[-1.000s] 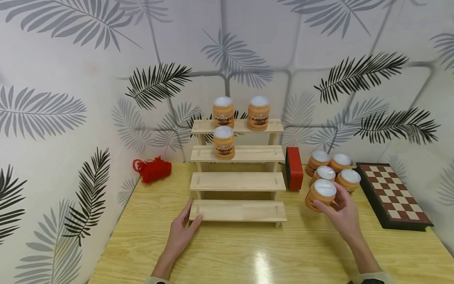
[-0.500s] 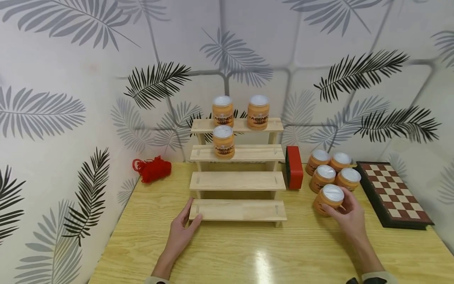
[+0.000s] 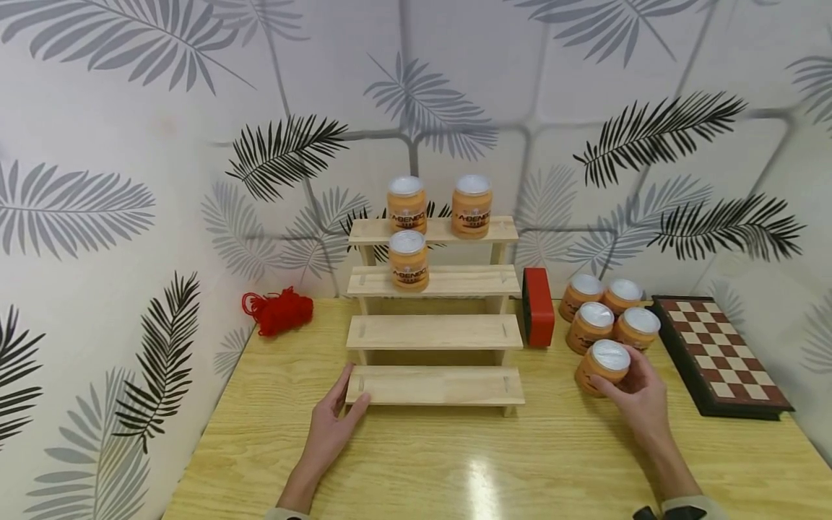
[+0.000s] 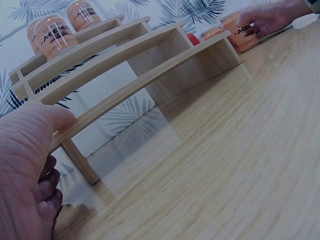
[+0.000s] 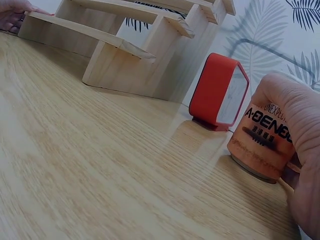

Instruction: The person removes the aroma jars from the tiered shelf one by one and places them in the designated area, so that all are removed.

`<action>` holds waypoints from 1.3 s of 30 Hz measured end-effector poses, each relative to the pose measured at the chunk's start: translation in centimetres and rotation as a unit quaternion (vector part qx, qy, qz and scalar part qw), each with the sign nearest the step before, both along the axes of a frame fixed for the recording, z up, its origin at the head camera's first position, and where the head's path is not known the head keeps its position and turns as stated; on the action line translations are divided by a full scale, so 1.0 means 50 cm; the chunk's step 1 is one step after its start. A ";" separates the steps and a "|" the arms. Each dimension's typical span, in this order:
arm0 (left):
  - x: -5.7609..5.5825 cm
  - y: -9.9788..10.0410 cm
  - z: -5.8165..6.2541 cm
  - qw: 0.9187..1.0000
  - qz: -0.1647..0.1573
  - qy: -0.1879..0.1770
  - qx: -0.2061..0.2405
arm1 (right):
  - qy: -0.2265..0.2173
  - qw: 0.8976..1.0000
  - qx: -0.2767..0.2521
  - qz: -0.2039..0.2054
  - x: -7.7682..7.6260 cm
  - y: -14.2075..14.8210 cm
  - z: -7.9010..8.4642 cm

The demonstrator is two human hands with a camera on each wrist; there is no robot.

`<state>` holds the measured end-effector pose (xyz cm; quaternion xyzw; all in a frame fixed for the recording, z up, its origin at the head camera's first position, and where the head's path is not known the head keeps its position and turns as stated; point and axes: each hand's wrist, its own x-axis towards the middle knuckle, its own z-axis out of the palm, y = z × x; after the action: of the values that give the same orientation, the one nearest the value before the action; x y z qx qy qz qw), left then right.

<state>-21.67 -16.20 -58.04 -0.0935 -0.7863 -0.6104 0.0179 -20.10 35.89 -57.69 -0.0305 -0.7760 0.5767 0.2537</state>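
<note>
My right hand (image 3: 640,404) grips an orange jar (image 3: 603,368) with a silvery lid, thumb on its near side and fingers behind. In the right wrist view the jar (image 5: 262,142) stands upright at the table surface. Several similar jars (image 3: 590,327) are grouped just behind it. At the left end of a stepped wooden display rack (image 3: 435,385), my left hand (image 3: 330,426) holds the lowest step. In the left wrist view its thumb lies on the board and its fingers curl below. Two jars (image 3: 471,207) stand on the top step and one jar (image 3: 409,261) on the step under it.
A red box-shaped object (image 3: 538,307) stands between the rack and the grouped jars. Right of the jars lies a checkered game board (image 3: 721,354). A bundle of red yarn (image 3: 281,312) sits at the table's back left. The patterned wall (image 3: 455,87) rises behind everything.
My right hand has shifted to the right with the jar, away from the rack, and has stayed almost still over the last half second. The left hand keeps its place on the rack.
</note>
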 end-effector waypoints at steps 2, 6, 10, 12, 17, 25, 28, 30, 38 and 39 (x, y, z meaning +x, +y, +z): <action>0.000 0.000 0.000 1.000 0.000 0.000 0.000 | -0.002 1.000 0.002 -0.001 0.001 -0.002 0.001; -0.001 0.001 0.001 1.000 -0.001 0.002 0.002 | -0.002 1.000 0.003 0.000 0.003 -0.003 0.002; -0.003 0.002 0.001 1.000 -0.002 0.006 0.001 | 0.001 1.000 -0.006 0.001 0.002 -0.004 0.002; -0.004 0.003 0.000 1.000 -0.003 0.006 0.001 | 0.003 1.000 -0.010 0.001 0.002 -0.003 0.002; -0.005 0.004 -0.001 1.000 -0.003 0.005 0.002 | 0.006 1.000 -0.027 0.004 0.000 -0.002 0.001; -0.007 0.006 0.002 1.000 0.002 0.004 0.002 | 0.011 0.999 -0.039 -0.022 -0.002 -0.007 0.027; -0.008 0.006 0.003 1.000 0.001 0.004 0.002 | 0.028 0.999 -0.010 -0.036 -0.001 -0.009 0.046; -0.009 0.005 0.003 1.000 0.000 0.004 0.000 | 0.062 0.997 0.011 -0.035 0.006 -0.019 0.074; -0.004 0.000 -0.004 1.000 0.002 0.001 -0.006 | 0.156 0.987 0.022 0.017 0.002 -0.063 0.144; -0.004 0.001 -0.004 1.000 0.002 0.000 -0.004 | 0.161 0.986 0.018 0.027 -0.002 -0.070 0.149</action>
<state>-21.86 -16.17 -58.23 -0.0920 -0.7893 -0.6069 0.0187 -20.18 32.39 -50.22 0.0885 -0.7362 0.5664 0.3596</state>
